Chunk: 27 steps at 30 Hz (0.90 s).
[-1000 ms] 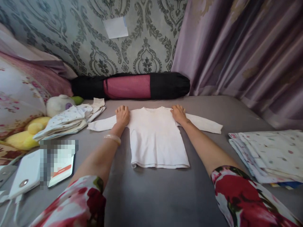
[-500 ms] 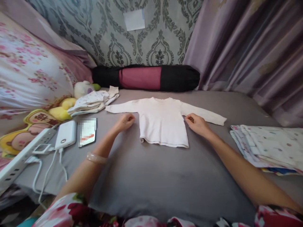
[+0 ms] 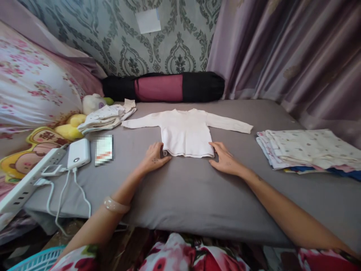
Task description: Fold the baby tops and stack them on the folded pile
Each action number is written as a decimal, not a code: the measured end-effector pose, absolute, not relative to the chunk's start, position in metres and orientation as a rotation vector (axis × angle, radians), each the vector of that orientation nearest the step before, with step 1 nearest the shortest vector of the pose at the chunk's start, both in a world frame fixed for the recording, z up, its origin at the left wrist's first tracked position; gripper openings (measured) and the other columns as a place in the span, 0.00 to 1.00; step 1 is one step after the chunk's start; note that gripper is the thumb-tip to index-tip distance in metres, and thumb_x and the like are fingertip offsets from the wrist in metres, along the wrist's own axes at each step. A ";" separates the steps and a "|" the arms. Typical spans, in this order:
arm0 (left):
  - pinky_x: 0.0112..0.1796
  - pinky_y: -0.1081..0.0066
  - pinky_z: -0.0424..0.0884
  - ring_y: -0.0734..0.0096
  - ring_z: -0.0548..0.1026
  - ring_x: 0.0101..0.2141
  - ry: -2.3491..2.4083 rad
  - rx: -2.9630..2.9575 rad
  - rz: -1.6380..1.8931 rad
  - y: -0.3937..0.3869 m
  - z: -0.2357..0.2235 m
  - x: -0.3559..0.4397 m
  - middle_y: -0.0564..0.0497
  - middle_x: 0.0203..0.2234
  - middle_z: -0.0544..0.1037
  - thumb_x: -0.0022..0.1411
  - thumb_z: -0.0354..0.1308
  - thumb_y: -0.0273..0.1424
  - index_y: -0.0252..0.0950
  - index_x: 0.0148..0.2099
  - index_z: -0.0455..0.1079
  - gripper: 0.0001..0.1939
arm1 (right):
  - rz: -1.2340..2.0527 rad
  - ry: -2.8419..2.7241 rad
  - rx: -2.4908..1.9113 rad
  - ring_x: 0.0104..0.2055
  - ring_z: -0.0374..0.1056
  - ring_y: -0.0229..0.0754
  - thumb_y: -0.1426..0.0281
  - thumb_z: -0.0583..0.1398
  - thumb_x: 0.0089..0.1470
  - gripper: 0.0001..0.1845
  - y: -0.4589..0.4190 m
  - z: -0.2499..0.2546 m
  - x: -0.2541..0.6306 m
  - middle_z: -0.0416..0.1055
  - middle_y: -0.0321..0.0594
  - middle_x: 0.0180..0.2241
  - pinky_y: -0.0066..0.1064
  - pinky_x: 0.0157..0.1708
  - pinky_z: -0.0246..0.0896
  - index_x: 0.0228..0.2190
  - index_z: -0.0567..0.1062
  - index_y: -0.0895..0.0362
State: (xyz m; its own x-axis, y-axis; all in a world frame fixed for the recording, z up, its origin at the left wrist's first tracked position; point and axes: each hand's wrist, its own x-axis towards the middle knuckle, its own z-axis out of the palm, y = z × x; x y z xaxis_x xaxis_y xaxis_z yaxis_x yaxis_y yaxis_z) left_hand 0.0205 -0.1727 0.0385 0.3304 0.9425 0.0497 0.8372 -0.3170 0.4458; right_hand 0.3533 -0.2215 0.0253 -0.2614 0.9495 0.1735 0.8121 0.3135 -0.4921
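A small white long-sleeved top lies flat on the grey bed sheet, its sleeves spread to both sides and its hem toward me. At the lower left corner of the hem, which curls up slightly, is my left hand, thumb and fingers apart. My right hand is at the opposite hem corner, its thumb also spread from the fingers, with fingertips at the side edge. Neither hand is closed on the cloth.
Folded patterned cloths lie at right, and folded light clothes at left. A phone, white power bank and power strip with cables are on the left. A black and pink roll bag lies along the wall.
Both hands have moved from the top's sides toward its hem corners, and their curled fingers have opened. The camera view has shifted a little.
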 end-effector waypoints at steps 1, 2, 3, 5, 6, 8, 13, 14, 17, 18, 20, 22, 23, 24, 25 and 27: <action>0.48 0.55 0.66 0.54 0.68 0.47 1.636 2.300 0.449 -0.173 0.036 0.025 0.42 0.42 0.71 0.57 0.58 0.43 0.34 0.50 0.62 0.23 | 0.354 -2.125 -1.579 0.55 0.62 0.53 0.66 0.60 0.51 0.35 -0.222 0.022 0.350 0.59 0.52 0.55 0.45 0.56 0.59 0.59 0.59 0.57; 0.48 0.56 0.66 0.54 0.69 0.46 1.682 2.333 0.462 -0.174 0.033 0.029 0.42 0.42 0.71 0.58 0.57 0.42 0.34 0.49 0.62 0.21 | 0.291 -2.094 -1.598 0.56 0.62 0.53 0.64 0.59 0.52 0.32 -0.223 0.020 0.346 0.60 0.52 0.54 0.46 0.56 0.59 0.58 0.61 0.57; 0.48 0.57 0.66 0.54 0.69 0.46 1.720 2.360 0.471 -0.174 0.032 0.032 0.42 0.41 0.71 0.59 0.55 0.40 0.35 0.48 0.62 0.19 | 0.238 -2.067 -1.612 0.55 0.62 0.54 0.64 0.59 0.54 0.30 -0.223 0.018 0.343 0.60 0.53 0.53 0.46 0.55 0.60 0.57 0.62 0.58; 0.47 0.59 0.67 0.55 0.70 0.46 1.772 2.400 0.475 -0.174 0.030 0.037 0.42 0.41 0.72 0.61 0.53 0.37 0.35 0.47 0.63 0.14 | 0.160 -2.038 -1.622 0.54 0.63 0.54 0.64 0.57 0.56 0.26 -0.223 0.016 0.338 0.62 0.53 0.52 0.45 0.54 0.61 0.55 0.64 0.58; 0.46 0.60 0.67 0.55 0.70 0.46 1.790 2.415 0.471 -0.174 0.031 0.038 0.42 0.40 0.72 0.61 0.52 0.35 0.36 0.47 0.63 0.13 | 0.130 -2.038 -1.620 0.53 0.64 0.54 0.66 0.56 0.56 0.24 -0.223 0.016 0.337 0.63 0.53 0.52 0.44 0.54 0.62 0.54 0.65 0.58; 0.45 0.61 0.68 0.55 0.71 0.46 1.813 2.442 0.461 -0.174 0.032 0.039 0.42 0.41 0.73 0.61 0.51 0.31 0.36 0.47 0.64 0.12 | 0.081 -2.049 -1.610 0.53 0.65 0.53 0.69 0.55 0.57 0.22 -0.224 0.017 0.336 0.64 0.52 0.51 0.44 0.52 0.63 0.53 0.66 0.59; 0.46 0.61 0.68 0.57 0.72 0.47 1.749 2.529 0.462 -0.172 0.034 0.031 0.42 0.47 0.75 0.62 0.47 0.25 0.36 0.52 0.66 0.17 | -0.013 -2.090 -1.576 0.50 0.66 0.52 0.75 0.51 0.58 0.22 -0.225 0.019 0.338 0.68 0.50 0.51 0.43 0.49 0.65 0.53 0.69 0.58; 0.47 0.62 0.68 0.58 0.72 0.48 1.710 2.561 0.472 -0.171 0.035 0.028 0.43 0.49 0.74 0.62 0.46 0.24 0.37 0.54 0.66 0.18 | -0.032 -2.108 -1.553 0.51 0.66 0.51 0.76 0.50 0.58 0.21 -0.224 0.020 0.339 0.69 0.49 0.51 0.42 0.50 0.65 0.52 0.70 0.57; 0.48 0.62 0.67 0.60 0.71 0.51 1.607 2.709 0.496 -0.165 0.041 0.013 0.45 0.53 0.74 0.64 0.45 0.23 0.38 0.56 0.66 0.20 | -0.092 -2.159 -1.469 0.53 0.65 0.50 0.77 0.49 0.60 0.22 -0.223 0.021 0.343 0.70 0.46 0.52 0.43 0.51 0.63 0.51 0.72 0.56; 0.48 0.61 0.67 0.60 0.71 0.51 1.580 2.774 0.500 -0.164 0.044 0.007 0.45 0.53 0.74 0.64 0.44 0.22 0.38 0.55 0.67 0.20 | -0.110 -2.174 -1.447 0.54 0.64 0.49 0.77 0.49 0.60 0.22 -0.222 0.021 0.346 0.70 0.46 0.53 0.43 0.51 0.62 0.52 0.72 0.56; 0.49 0.60 0.65 0.59 0.70 0.53 1.523 2.895 0.485 -0.160 0.050 -0.005 0.44 0.52 0.75 0.64 0.45 0.22 0.38 0.53 0.69 0.19 | -0.136 -2.209 -1.413 0.55 0.64 0.49 0.79 0.49 0.59 0.23 -0.221 0.021 0.351 0.71 0.45 0.53 0.43 0.52 0.61 0.52 0.72 0.55; 0.50 0.60 0.64 0.60 0.70 0.52 1.462 2.956 0.433 -0.157 0.054 -0.016 0.44 0.49 0.76 0.64 0.46 0.23 0.39 0.50 0.71 0.17 | -0.148 -2.256 -1.386 0.56 0.63 0.48 0.80 0.49 0.59 0.24 -0.219 0.020 0.357 0.71 0.44 0.53 0.44 0.53 0.59 0.53 0.72 0.55; 0.50 0.60 0.64 0.61 0.70 0.52 1.432 2.955 0.393 -0.157 0.055 -0.020 0.44 0.48 0.77 0.64 0.47 0.24 0.40 0.48 0.72 0.16 | -0.146 -2.284 -1.375 0.57 0.62 0.49 0.80 0.49 0.58 0.24 -0.218 0.020 0.359 0.71 0.44 0.53 0.44 0.53 0.59 0.52 0.72 0.55; 0.50 0.61 0.63 0.62 0.71 0.51 1.402 2.937 0.348 -0.157 0.055 -0.023 0.45 0.46 0.77 0.64 0.48 0.25 0.41 0.47 0.72 0.15 | -0.139 -2.311 -1.369 0.57 0.62 0.49 0.81 0.49 0.58 0.25 -0.218 0.019 0.362 0.71 0.43 0.53 0.44 0.53 0.58 0.52 0.73 0.55; 0.50 0.62 0.64 0.63 0.71 0.50 1.376 2.905 0.309 -0.157 0.054 -0.026 0.45 0.45 0.78 0.64 0.48 0.26 0.41 0.46 0.72 0.14 | -0.127 -2.337 -1.365 0.57 0.62 0.49 0.81 0.49 0.58 0.25 -0.217 0.018 0.363 0.72 0.43 0.53 0.44 0.53 0.58 0.52 0.73 0.54; 0.51 0.63 0.64 0.64 0.72 0.48 1.347 2.817 0.264 -0.159 0.052 -0.027 0.46 0.43 0.78 0.63 0.49 0.26 0.43 0.44 0.73 0.13 | -0.086 -2.377 -1.356 0.57 0.62 0.49 0.82 0.49 0.57 0.25 -0.217 0.017 0.365 0.72 0.43 0.52 0.45 0.53 0.58 0.50 0.74 0.54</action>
State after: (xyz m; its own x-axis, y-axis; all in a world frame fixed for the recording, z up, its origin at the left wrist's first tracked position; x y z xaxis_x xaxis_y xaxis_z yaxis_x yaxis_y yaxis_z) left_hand -0.0272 -0.1592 0.0522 0.6162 0.7735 0.1483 0.7722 -0.6304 0.0791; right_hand 0.3653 -0.2166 0.0167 -0.4489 0.8130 0.3709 0.8376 0.5275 -0.1424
